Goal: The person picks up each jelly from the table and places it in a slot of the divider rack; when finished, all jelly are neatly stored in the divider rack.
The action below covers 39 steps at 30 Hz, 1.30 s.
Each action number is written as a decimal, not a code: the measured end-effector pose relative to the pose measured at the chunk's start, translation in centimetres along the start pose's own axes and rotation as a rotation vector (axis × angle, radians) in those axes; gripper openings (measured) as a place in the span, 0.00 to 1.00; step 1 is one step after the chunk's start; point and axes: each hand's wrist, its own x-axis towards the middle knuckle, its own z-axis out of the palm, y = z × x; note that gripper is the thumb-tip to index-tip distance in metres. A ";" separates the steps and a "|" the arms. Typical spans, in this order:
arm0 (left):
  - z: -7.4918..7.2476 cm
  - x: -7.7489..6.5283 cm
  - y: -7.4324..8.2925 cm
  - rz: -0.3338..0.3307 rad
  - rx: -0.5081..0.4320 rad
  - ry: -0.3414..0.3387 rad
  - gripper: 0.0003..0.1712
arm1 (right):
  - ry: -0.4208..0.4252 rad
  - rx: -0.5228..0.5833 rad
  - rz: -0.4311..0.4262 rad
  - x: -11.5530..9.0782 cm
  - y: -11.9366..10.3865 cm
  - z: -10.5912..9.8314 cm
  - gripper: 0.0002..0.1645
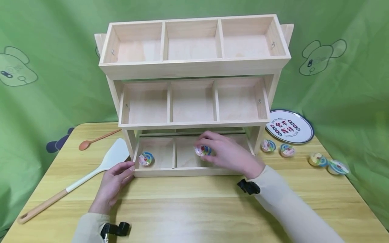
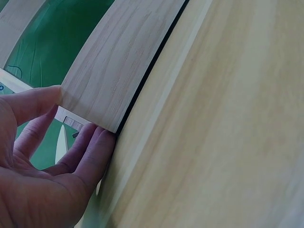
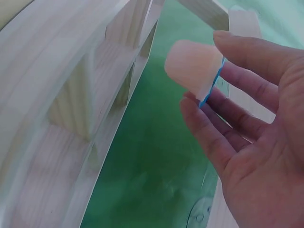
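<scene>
Between thumb and fingers, my right hand [image 1: 226, 153] pinches a small jelly cup [image 1: 202, 150] by its rim, over the middle compartment of the bottom tray [image 1: 188, 172]. The right wrist view shows the pale cup body [image 3: 190, 66] with its blue-edged lid towards the palm. A second jelly cup [image 1: 146, 158] lies in the tray's left compartment, printed lid facing up. My left hand [image 1: 117, 184] grips the tray's left front corner. In the left wrist view its thumb is at the upper corner of the front board [image 2: 114, 61], with fingertips at the lower corner.
Above are the wooden rack's middle tray [image 1: 194, 124] and top tray [image 1: 194, 69], each with three compartments. Several jelly cups [image 1: 287, 150] lie at right, near a white plate [image 1: 290, 126]. At left lie a white spatula [image 1: 113, 156] and an orange spoon [image 1: 85, 145].
</scene>
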 end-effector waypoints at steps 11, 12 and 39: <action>0.0 0.1 -0.1 0.000 0.000 -0.007 0.10 | -0.038 0.019 -0.041 2.4 -1.1 1.3 0.23; 0.0 0.1 -0.1 0.001 0.001 -0.005 0.10 | -0.039 0.020 -0.041 2.6 -1.2 1.4 0.23; 0.0 0.1 -0.1 0.011 0.008 -0.015 0.16 | -0.133 0.069 -0.065 9.6 -2.8 6.2 0.22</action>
